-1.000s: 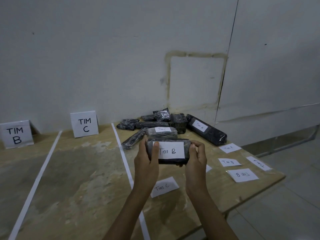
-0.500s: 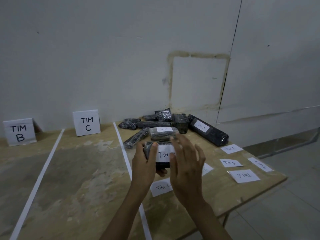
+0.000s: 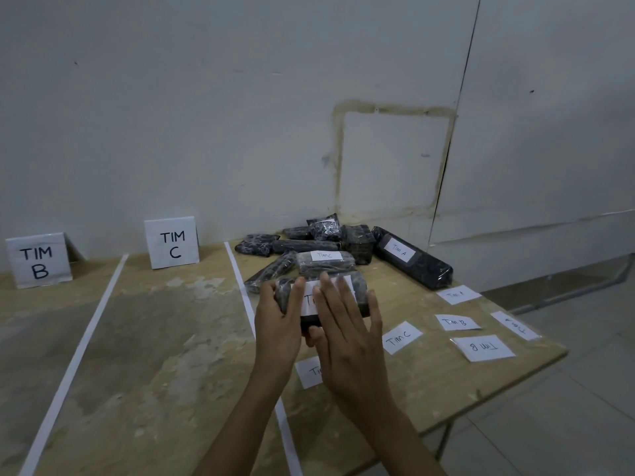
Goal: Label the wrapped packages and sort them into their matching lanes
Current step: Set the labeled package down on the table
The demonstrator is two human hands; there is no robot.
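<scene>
My left hand [image 3: 278,324] grips the left end of a dark wrapped package [image 3: 359,292] held above the table, thumb on its front. My right hand [image 3: 347,333] lies flat with straight fingers over the package's white label [image 3: 309,300], hiding most of its writing. Behind it lies a package labelled "Tim C" [image 3: 324,262], a long package labelled "Tim A" [image 3: 412,257], and a pile of unlabelled dark packages [image 3: 309,237]. Standing signs "TIM B" [image 3: 37,261] and "TIM C" [image 3: 171,243] mark lanes split by white tape [image 3: 96,314].
Loose paper labels lie on the table's right part: "Tim C" [image 3: 400,337], "Tim B" [image 3: 456,321], "Tim A" [image 3: 458,294], an upside-down "Tim B" [image 3: 483,347], one more [image 3: 515,325], and one partly under my hands [image 3: 309,371]. The table edge [image 3: 498,389] drops to a tiled floor.
My right hand let go of the package's right end and moved over the front, now pressing flat on the label. My left hand keeps holding the package.
</scene>
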